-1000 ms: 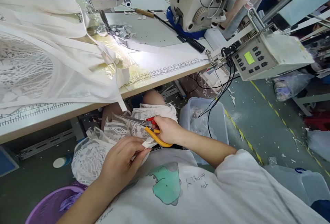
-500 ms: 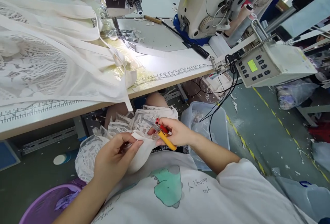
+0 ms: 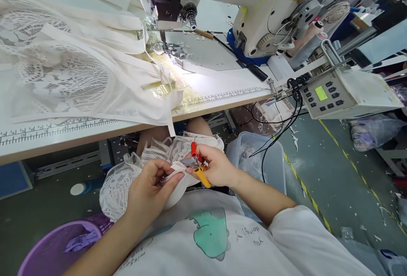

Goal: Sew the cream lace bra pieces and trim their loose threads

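Observation:
My left hand [image 3: 151,187] pinches the edge of a white lace garment [image 3: 127,178] that lies bunched in my lap, below the table edge. My right hand [image 3: 213,165] is closed on small thread snips [image 3: 199,166] with one red and one yellow handle. The snips' blades point left at the fabric edge held between my left fingers. Both hands are close together, almost touching over the fabric.
A sewing machine [image 3: 241,4] stands on the table [image 3: 95,134], with cream fabric and lace [image 3: 63,68] piled at its left. A control box [image 3: 343,91] hangs at the right. A clear plastic bin [image 3: 270,157] sits beside my right knee, a purple basket [image 3: 54,246] at lower left.
The view has tilted up and shifted left. My right hand has turned the snips so the handles stand more upright, and both hands have drawn closer over the fabric edge.

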Motion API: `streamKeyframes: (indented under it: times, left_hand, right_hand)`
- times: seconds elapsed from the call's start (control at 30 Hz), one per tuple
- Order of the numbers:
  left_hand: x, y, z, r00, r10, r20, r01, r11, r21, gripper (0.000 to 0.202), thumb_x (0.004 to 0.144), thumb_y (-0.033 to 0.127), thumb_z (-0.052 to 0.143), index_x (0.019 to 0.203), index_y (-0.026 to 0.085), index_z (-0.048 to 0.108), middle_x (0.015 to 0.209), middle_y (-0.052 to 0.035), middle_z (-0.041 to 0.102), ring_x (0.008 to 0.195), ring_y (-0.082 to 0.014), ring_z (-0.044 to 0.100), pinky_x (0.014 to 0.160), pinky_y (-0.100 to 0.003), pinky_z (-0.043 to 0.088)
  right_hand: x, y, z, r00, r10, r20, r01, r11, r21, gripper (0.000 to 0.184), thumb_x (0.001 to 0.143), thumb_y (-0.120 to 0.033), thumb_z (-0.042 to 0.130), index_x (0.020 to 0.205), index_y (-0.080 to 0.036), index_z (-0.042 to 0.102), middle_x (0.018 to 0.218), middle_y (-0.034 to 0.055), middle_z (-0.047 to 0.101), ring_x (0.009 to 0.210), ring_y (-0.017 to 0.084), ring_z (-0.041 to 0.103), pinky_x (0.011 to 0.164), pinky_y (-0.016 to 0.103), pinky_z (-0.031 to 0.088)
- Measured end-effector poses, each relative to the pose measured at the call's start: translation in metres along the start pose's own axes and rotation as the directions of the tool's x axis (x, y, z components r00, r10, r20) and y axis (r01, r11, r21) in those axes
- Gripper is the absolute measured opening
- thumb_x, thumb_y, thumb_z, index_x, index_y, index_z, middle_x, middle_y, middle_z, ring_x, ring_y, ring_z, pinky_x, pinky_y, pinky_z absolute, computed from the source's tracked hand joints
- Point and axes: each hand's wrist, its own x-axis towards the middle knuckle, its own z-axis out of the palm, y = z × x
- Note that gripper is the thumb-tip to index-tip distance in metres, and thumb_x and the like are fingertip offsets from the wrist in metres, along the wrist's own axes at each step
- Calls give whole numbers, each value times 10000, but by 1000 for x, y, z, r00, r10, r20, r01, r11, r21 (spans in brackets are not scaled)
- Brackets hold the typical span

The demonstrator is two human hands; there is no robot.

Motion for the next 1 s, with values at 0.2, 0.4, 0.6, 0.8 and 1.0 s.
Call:
streamKeyframes:
  times: [0.2,0.4,0.6,0.8,1.0]
  left_hand:
    - [4,9,-10,963,253,98,-253,967,-12,149,767,374,557,749,240,618,696,16,676,614,-140,613,563,-223,483]
    - [2,7,-14,966,243,88,-237,969,-71,165,781,288,568,640,223,627,617,27,624,558,-107,537,537,-196,442]
    - [6,12,-16,966,2,257,84,943,-322,139,699,331,638,642,207,667,586,19,652,521,-109,533,473,-189,425]
    - [9,16,-19,934,-49,354,200,893,-404,120,658,309,659,608,206,696,567,10,659,511,-104,530,463,-179,425]
    - [4,12,-25,989,-6,149,66,915,-398,63,675,261,670,637,263,720,719,9,682,671,-137,588,521,-189,448]
  right_hand:
    - [0,-6,5,999,28,-44,-27,1000,5,297,667,-379,718,750,-195,500,698,-19,512,607,104,416,550,218,396]
    - [3,-6,7,1000,-22,12,22,999,-39,268,702,-362,681,796,-198,491,748,-9,560,632,109,472,547,208,414]
    - [4,-5,6,992,-77,105,89,990,-110,202,694,-221,628,834,-202,484,783,-13,566,655,115,493,568,209,417]
    - [5,-8,4,986,-124,111,140,977,-158,197,690,-193,588,850,-203,474,775,-15,540,653,114,466,571,212,387]
    - [4,-9,-8,982,8,187,16,991,-129,327,714,-423,666,752,-214,418,691,-34,481,591,101,402,510,208,357]
